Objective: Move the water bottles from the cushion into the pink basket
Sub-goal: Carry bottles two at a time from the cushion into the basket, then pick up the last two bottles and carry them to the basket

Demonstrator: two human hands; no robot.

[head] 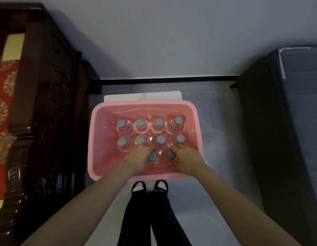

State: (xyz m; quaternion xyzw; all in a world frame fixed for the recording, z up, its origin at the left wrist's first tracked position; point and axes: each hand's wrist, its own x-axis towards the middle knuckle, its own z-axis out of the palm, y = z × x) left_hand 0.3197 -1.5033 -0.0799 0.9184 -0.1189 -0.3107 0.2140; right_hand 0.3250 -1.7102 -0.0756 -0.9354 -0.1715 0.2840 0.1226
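Head view, looking straight down. Both bare forearms reach forward into the pink basket [93, 139], which stands on the grey floor [216, 201] just ahead of the person's feet [149, 187].

Left hand [136, 159]: curled around the body of a clear water bottle whose grey cap [152, 155] shows just to the right of the knuckles. Right hand [185, 158]: likewise wrapped around a second bottle, its grey cap [171, 155] just to the left of that hand. These two bottles stand upright, side by side between the hands, in the nearest row of the basket.

Beyond the fingertips stand eight more upright bottles in two rows of four — the nearer row [151, 140] touching or almost touching the fingertips, the farther row [149, 122] against the basket's far wall. All caps are the same grey; the bottle bodies are transparent and hard to separate from one another.

Past the basket's far edge a white flat panel [142, 97] lies partly under it. To the left of the left arm rises dark carved wooden furniture [47, 103] with a red patterned cushion [3, 103] at the frame's edge; no bottles are visible on the part of the cushion in view. To the right of the right arm — a dark grey upholstered block [287, 130].
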